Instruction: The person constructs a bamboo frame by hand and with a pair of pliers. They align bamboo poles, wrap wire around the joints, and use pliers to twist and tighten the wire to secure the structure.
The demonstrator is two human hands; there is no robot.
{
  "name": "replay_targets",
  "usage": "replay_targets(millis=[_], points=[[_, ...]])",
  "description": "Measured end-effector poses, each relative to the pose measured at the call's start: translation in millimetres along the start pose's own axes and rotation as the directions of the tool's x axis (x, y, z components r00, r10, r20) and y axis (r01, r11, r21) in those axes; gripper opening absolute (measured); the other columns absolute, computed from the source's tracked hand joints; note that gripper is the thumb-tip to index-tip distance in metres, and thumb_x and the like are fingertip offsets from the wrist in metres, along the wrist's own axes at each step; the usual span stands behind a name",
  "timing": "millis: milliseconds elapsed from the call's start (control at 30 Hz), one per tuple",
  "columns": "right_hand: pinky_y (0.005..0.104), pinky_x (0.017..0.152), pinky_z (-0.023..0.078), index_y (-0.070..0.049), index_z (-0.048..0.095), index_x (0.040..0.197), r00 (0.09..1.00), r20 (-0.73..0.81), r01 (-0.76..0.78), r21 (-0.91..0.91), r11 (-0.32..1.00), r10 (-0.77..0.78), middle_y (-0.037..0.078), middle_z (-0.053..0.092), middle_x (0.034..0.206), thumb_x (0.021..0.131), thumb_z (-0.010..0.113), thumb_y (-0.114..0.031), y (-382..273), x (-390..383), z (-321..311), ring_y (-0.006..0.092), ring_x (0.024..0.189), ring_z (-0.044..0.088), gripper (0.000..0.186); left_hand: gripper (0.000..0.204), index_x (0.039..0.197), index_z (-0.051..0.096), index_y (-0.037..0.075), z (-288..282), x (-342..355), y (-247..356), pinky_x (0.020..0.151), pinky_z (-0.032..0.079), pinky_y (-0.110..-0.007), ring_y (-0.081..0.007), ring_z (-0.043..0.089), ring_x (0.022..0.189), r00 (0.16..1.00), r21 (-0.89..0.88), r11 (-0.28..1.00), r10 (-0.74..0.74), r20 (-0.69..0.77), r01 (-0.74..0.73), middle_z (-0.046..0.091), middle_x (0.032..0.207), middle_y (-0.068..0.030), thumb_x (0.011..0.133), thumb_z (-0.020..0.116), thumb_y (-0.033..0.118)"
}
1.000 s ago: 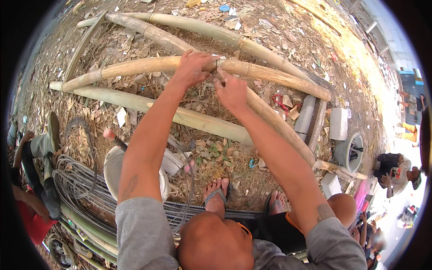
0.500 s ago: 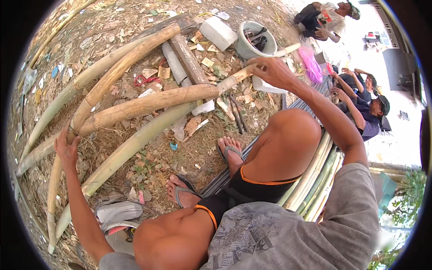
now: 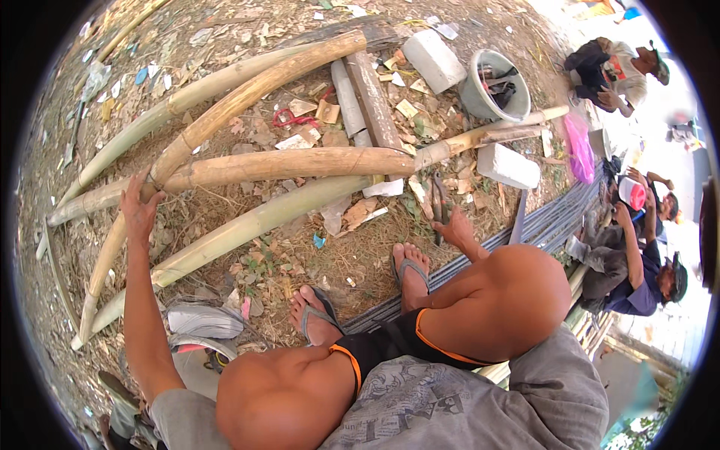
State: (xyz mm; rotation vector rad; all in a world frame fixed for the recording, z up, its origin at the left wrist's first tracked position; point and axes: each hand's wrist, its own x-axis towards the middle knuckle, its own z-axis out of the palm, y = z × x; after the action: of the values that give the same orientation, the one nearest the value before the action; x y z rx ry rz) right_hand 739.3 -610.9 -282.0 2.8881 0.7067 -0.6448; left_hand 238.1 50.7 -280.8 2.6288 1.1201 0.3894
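My left hand grips a thin bamboo pole just below where it crosses a thicker horizontal bamboo pole; thumb and fingers sit on either side. On the right, my right hand has its fingers at the lower handles of dark, long-handled pincers lying on the ground. Part of that forearm is hidden behind my raised right knee. A greener bamboo pole slants below the horizontal one. Another brown pole rises from the crossing toward the upper right.
Beyond the poles stand a grey bucket of tools and two white blocks. A blade and a bundle of grey rods lie right of my foot. Coiled wire sits lower left. Several people sit at the right.
My right hand has left the pole's right end and come down to the pincers. My left hand stays at the crossing. The view has shifted, moving the scene rightward.
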Motion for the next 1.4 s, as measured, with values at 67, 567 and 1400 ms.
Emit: replay_targets(millis=[67,567,1400], points=[[0.058,0.093,0.055,0.003,0.046,0.141,0.991,0.117,-0.062,0.016,0.998,0.06,0.034,0.07,0.12,0.082,0.085,-0.055,9,7,-4,0.0511,0.109,0.071,0.091,0.074,0.151,0.062,0.024,5,2,14,0.125,0.027,-0.062,-0.0352,0.05,0.149,1.0,-0.018,1.0,0.002,-0.015,-0.003,0.066,0.149,-0.0118,0.082,0.088,0.022],[0.0302,0.055,0.044,-0.02,0.056,0.156,0.783,0.622,-0.369,0.467,0.804,-0.003,0.003,0.074,0.091,0.105,0.066,-0.03,35,-22,-156,0.0103,0.062,0.055,0.053,0.075,0.15,0.062,0.031,-6,-4,36,0.127,0.027,-0.057,-0.0302,0.053,0.145,0.995,-0.112,0.989,-0.098,-0.035,0.094,0.066,0.149,-0.0046,0.08,0.087,0.021],[0.0837,0.111,0.032,-0.002,0.036,0.16,0.646,0.186,0.657,-0.629,0.416,-0.74,0.03,0.043,0.147,0.086,0.067,-0.011,-604,-112,-182,0.0567,0.132,0.057,0.081,0.055,0.136,0.072,0.038,-5,-4,38,0.127,0.028,-0.057,-0.02,0.062,0.132,0.965,-0.099,0.96,-0.262,0.013,0.262,0.073,0.13,0.0005,0.085,0.081,0.021]])
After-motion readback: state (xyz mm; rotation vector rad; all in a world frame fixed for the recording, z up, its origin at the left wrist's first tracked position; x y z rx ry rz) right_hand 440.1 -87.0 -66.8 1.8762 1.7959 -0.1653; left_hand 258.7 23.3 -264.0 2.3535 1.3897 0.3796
